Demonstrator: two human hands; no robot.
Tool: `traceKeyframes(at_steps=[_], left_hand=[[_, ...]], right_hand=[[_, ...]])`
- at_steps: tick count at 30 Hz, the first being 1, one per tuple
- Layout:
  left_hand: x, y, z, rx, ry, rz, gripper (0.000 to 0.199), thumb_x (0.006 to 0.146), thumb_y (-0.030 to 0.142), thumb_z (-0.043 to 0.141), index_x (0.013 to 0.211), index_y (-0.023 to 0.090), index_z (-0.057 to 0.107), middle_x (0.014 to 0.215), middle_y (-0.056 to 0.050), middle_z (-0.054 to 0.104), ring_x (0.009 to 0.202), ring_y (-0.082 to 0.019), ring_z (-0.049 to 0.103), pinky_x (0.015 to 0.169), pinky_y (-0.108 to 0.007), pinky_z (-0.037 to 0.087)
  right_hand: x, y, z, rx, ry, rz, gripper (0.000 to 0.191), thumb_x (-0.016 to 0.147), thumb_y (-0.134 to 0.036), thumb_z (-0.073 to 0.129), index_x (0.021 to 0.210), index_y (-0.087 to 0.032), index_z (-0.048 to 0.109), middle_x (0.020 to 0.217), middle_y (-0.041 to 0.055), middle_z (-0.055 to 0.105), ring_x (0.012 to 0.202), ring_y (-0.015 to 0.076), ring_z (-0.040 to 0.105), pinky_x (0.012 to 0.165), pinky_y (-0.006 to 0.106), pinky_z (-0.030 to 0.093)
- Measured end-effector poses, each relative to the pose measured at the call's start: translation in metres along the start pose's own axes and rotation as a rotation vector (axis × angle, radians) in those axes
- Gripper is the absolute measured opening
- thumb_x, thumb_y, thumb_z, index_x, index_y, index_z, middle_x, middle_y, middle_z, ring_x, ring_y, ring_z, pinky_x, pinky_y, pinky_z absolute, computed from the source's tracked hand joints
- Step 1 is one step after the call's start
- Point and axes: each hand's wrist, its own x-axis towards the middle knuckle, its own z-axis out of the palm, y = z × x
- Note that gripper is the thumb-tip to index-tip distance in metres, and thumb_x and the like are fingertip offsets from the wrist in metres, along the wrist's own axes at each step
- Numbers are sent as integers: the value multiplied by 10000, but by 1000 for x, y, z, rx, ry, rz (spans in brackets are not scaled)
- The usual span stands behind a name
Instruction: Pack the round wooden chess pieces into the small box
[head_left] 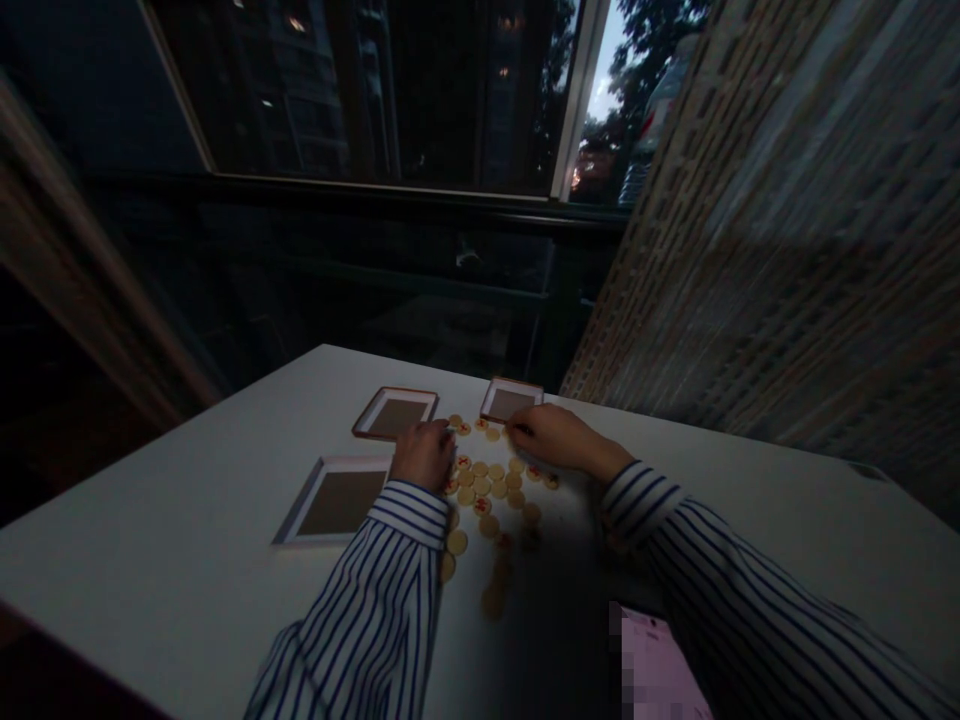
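Observation:
Several round wooden pieces (481, 487), some with red characters, lie scattered on the white table (247, 440). At their left edge is my left hand (422, 455), fingers curled beside the upper pieces and just in front of a shallow box lid. My right hand (551, 433) reaches in from the right, its fingertips bent down at the pieces near the small back tray. Whether either hand grips a piece is hidden by the fingers and the dim light.
A brown-rimmed tray (433, 400) stands at the back left, a smaller tray (517, 386) at the back, and a larger open box (315, 495) at the left. A phone (660, 665) lies at the front right. Curtains and a window are beyond the table.

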Motion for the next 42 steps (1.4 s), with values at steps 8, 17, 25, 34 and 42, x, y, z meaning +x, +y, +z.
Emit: traceKeyframes(at_steps=[8, 17, 25, 34, 42], left_hand=[[2, 1, 4, -42, 18, 30, 285, 760, 210, 475, 1015, 198, 601, 999, -99, 650, 1026, -249, 523, 1010, -475, 214], [3, -1, 6, -40, 19, 58, 253, 773, 225, 449, 951, 182, 623, 951, -107, 655, 987, -243, 547, 1032, -489, 170], [3, -1, 6, -53, 13, 60, 261, 780, 237, 449, 984, 189, 605, 965, -85, 657, 990, -228, 549, 1047, -454, 151], [4, 3, 1, -126, 109, 29, 296, 786, 267, 461, 1053, 198, 569, 996, -74, 650, 1010, -241, 534, 994, -426, 251], [1, 8, -4, -271, 208, 50, 309, 777, 303, 491, 1046, 174, 570, 1010, -80, 644, 967, -221, 562, 947, -373, 341]], right_hand=[[25, -11, 12, 4, -41, -40, 277, 846, -258, 379, 913, -194, 640, 894, 68, 661, 797, 176, 592, 647, 240, 366], [24, -12, 14, 36, -69, -21, 291, 860, -287, 364, 873, -182, 635, 864, 65, 657, 766, 163, 585, 628, 230, 360], [21, -10, 15, 61, -60, -14, 261, 848, -274, 388, 900, -196, 632, 893, 61, 656, 789, 168, 588, 630, 232, 367], [15, -6, 13, 55, -43, -20, 268, 850, -278, 382, 911, -200, 631, 894, 53, 655, 774, 159, 579, 644, 227, 360], [-2, 2, 2, 108, 39, -19, 252, 837, -264, 404, 935, -205, 629, 902, 42, 662, 789, 154, 588, 651, 226, 365]])
